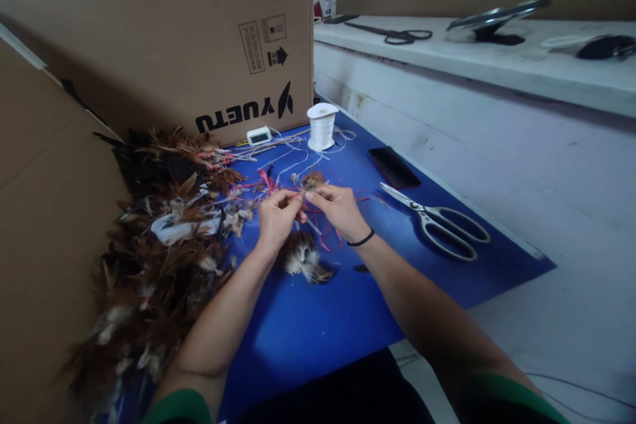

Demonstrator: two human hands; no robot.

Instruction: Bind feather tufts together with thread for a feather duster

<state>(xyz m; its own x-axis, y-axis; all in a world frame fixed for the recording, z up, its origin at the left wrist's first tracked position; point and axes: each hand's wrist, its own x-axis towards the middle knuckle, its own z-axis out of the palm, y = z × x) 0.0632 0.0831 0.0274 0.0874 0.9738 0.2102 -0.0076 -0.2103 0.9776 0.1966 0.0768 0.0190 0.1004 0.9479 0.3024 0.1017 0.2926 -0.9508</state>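
Note:
My left hand [279, 215] and my right hand [338, 211] meet over the blue table, fingertips pinched close together. What lies between the fingertips is too small to make out. A small brown feather tuft [313, 180] shows just beyond the fingers of my right hand. Below the hands, a white and brown feather bunch [302, 257] hangs or lies near the table. Pink ribbon [268, 180] and thin white strings lie around and behind the hands. A white spool [322, 127] stands upright farther back.
Large scissors [434, 220] and a black phone [393, 167] lie at the right of the blue table [318, 331]. A feather heap [169, 265] fills the left. Behind stand a cardboard box [163, 33] and a small white device [259, 136]. A ledge [477, 69] holds dark scissors [405, 36].

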